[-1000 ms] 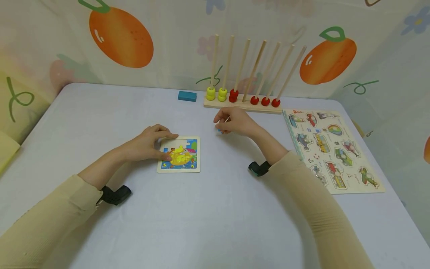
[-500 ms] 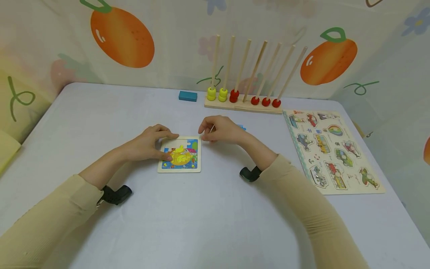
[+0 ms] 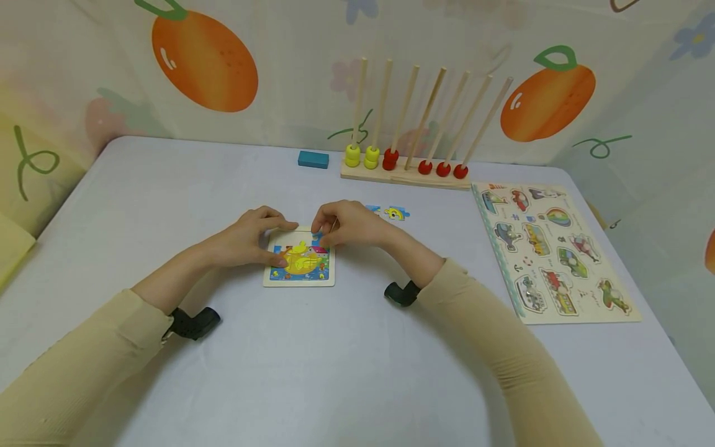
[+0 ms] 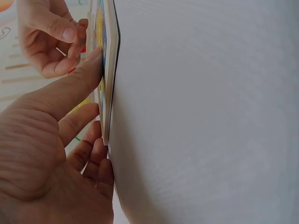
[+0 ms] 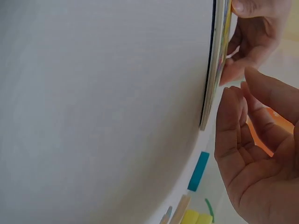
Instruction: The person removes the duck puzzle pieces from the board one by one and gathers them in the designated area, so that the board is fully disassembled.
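A small square jigsaw puzzle [image 3: 301,264] with a yellow duck picture lies on the table in a pale wooden frame. My left hand [image 3: 237,239] steadies it, thumb resting on the picture and index finger along the top edge. The other left fingers touch the frame's side in the left wrist view. Over the puzzle's upper right corner, my right hand [image 3: 352,225] pinches a small puzzle piece [image 3: 316,236], mostly hidden by the fingers. Two loose puzzle pieces [image 3: 396,213] lie behind the right hand, one partly covered by it.
A wooden bead stacker [image 3: 404,177] with tall pegs and yellow and red beads stands at the back. Beside it lies a teal block [image 3: 313,159]. To the right is a large picture puzzle board [image 3: 539,239] of vehicles and toys. A patterned curtain [image 3: 296,74] hangs behind the table.
My right hand has moved left and towards me, from the loose pieces to the puzzle's upper right corner, uncovering those pieces. The left hand has stayed on the puzzle.
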`<state>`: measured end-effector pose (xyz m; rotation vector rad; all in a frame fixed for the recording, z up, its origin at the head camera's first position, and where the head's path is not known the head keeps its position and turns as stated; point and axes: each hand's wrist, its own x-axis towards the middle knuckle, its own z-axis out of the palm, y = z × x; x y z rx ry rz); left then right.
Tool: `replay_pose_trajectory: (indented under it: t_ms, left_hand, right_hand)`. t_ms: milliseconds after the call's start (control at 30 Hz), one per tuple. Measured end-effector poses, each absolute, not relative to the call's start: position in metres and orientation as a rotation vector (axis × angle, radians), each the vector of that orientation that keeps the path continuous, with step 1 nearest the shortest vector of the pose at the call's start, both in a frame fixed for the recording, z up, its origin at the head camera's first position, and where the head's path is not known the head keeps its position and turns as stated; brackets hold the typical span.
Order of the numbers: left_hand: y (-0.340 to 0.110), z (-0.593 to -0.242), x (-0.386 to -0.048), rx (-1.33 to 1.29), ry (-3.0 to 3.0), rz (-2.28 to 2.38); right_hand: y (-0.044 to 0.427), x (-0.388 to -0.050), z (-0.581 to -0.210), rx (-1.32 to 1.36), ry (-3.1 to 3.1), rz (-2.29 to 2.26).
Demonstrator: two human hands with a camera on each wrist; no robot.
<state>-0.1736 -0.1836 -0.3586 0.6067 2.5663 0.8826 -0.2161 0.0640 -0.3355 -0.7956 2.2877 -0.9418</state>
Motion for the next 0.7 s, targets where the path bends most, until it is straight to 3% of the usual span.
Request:
replay_pose_trajectory:
  t_ms: [700]
  left_hand:
    - [-0.185, -0.360, -0.174, 0.620, 2.567, 0.884]
  right_hand:
    - [0.053, -0.208, -0.338, -0.814, 2.377, -0.766]
